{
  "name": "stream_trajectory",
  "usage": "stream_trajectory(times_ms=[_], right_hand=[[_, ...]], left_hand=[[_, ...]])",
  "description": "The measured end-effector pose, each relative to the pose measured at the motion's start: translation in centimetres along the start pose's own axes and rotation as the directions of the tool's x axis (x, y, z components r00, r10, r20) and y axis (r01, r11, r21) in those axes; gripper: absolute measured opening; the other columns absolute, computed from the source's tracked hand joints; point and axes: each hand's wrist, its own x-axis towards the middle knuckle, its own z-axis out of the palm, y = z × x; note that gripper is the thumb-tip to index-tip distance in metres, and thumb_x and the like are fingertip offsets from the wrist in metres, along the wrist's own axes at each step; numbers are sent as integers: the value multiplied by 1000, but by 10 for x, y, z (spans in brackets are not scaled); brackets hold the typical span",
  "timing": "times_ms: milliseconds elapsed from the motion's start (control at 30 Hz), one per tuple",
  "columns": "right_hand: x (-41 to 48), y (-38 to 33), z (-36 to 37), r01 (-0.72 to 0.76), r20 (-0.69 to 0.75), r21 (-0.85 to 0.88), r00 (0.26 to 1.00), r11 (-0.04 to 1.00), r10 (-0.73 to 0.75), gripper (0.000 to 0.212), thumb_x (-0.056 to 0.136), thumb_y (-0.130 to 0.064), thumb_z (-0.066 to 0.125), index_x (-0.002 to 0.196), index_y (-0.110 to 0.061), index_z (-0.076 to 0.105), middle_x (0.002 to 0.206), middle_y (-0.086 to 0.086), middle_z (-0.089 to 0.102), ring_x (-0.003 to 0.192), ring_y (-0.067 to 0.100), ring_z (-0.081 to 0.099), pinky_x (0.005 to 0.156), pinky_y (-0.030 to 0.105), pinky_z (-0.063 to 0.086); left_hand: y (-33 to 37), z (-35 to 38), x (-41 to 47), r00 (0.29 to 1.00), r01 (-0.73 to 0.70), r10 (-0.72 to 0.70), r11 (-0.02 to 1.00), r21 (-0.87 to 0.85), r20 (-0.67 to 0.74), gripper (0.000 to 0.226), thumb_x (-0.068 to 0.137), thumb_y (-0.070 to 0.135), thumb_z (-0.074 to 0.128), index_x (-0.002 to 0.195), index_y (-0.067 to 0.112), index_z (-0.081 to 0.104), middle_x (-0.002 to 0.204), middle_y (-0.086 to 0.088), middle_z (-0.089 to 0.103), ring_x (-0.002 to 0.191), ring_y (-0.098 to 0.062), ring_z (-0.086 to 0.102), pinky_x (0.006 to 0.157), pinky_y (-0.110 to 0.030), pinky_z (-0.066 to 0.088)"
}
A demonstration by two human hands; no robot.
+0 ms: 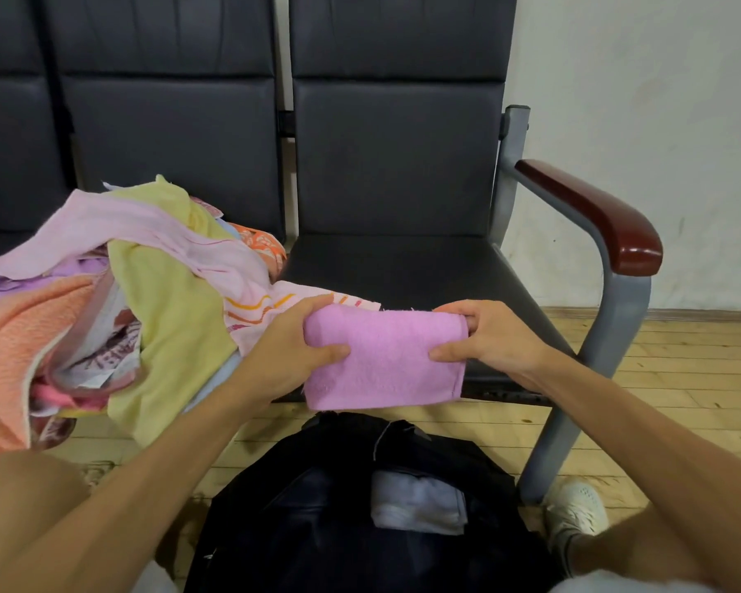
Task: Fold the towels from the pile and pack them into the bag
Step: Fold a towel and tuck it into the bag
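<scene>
So both hands are on one folded pink towel [386, 361], held out flat over the front edge of the dark chair seat [403, 267]. The left hand [292, 348] has its grip closed on the towel's left end, thumb on top and fingers wrapped over the far edge. The right hand [488, 336] pinches the right end the same way.

The pile [125, 293] of unfolded towels, yellow, pink, orange and lilac, sits heaped on the next seat to the left, spilling over the front. One striped piece lies just behind the pink towel.

The black bag [317, 528] is on the wooden floor [681, 378] between the person's knees, open at the top. Inside there's what looks like a grey folded towel [418, 502], though it's pretty dim in there.
</scene>
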Motion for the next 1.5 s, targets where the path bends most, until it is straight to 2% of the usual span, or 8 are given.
stream_trajectory(times_ms=[233, 400, 633, 933, 1100, 1267, 1400, 1500], right_hand=[[5, 1, 4, 112, -10, -456, 991, 883, -131, 29, 83, -33, 74, 107, -21, 64, 98, -9, 62, 89, 8, 58, 70, 14, 44], [12, 5, 4, 186, -18, -510, 974, 840, -227, 26, 87, -36, 70, 95, -11, 67, 86, 0, 60, 85, 13, 57, 71, 22, 45], [4, -5, 10, 5, -32, 182, 999, 983, 0, 34, 94, -42, 55, 122, -22, 60, 111, -5, 67, 102, 11, 66, 81, 26, 57], [-7, -18, 42, -144, 9, 310, 989, 940, 149, 38, 99, -34, 52, 108, 1, 66, 79, 12, 69, 57, 15, 64, 43, 21, 46], [-23, -19, 44, -316, 36, 438, 942, 842, 335, 43, 94, -38, 60, 87, 4, 66, 66, 9, 67, 54, 15, 63, 50, 22, 51], [-48, -5, 57, -533, 351, 524, 846, 664, 402, 30, 91, -24, 66, 103, 3, 67, 87, 11, 72, 71, 14, 70, 59, 22, 56], [-51, 21, 71, -613, 473, 475, 783, 632, 404, 47, 76, -7, 74, 121, 3, 63, 119, 13, 68, 106, 21, 66, 84, 27, 56], [-42, 44, 93, -652, 423, 440, 757, 618, 498, 46, 79, -5, 73, 123, 1, 62, 117, 12, 68, 100, 20, 66, 85, 28, 56]], left_hand=[[-6, 8, -4, 999, -50, 49, 932, 359, 10, 53, 96, 37, 53, 142, 12, 40, 144, -9, 44, 130, -24, 43, 104, -30, 33], [-7, 2, -1, 991, -90, 125, 873, 480, -40, 27, 96, 41, 51, 103, 16, 44, 115, 0, 34, 97, -14, 42, 85, -24, 40], [-8, -8, 0, 984, 156, -173, 958, -239, -50, 33, 87, 41, 67, 102, 14, 56, 98, 1, 61, 92, -18, 58, 69, -26, 45], [1, 2, -41, 887, 454, -281, 391, -800, 366, 36, 99, 20, 50, 132, 4, 51, 126, -6, 58, 67, -5, 69, 58, -20, 56], [-9, -5, -54, 852, 518, -250, 523, -677, 459, 33, 93, 12, 58, 124, -1, 58, 122, -18, 66, 107, -30, 67, 97, -48, 50], [-30, -1, -65, 889, 417, -274, 813, -405, 366, 20, 99, 20, 51, 105, 4, 62, 81, -14, 73, 65, -25, 69, 54, -29, 54], [-56, 0, -63, 861, 473, -355, 823, -313, 365, 31, 96, 25, 58, 100, -5, 61, 71, -19, 64, 50, -22, 59, 42, -26, 44], [-80, 13, -57, 822, 547, -432, 781, -302, 371, 34, 93, 27, 63, 100, -6, 60, 66, -16, 62, 47, -20, 56, 41, -25, 43]])
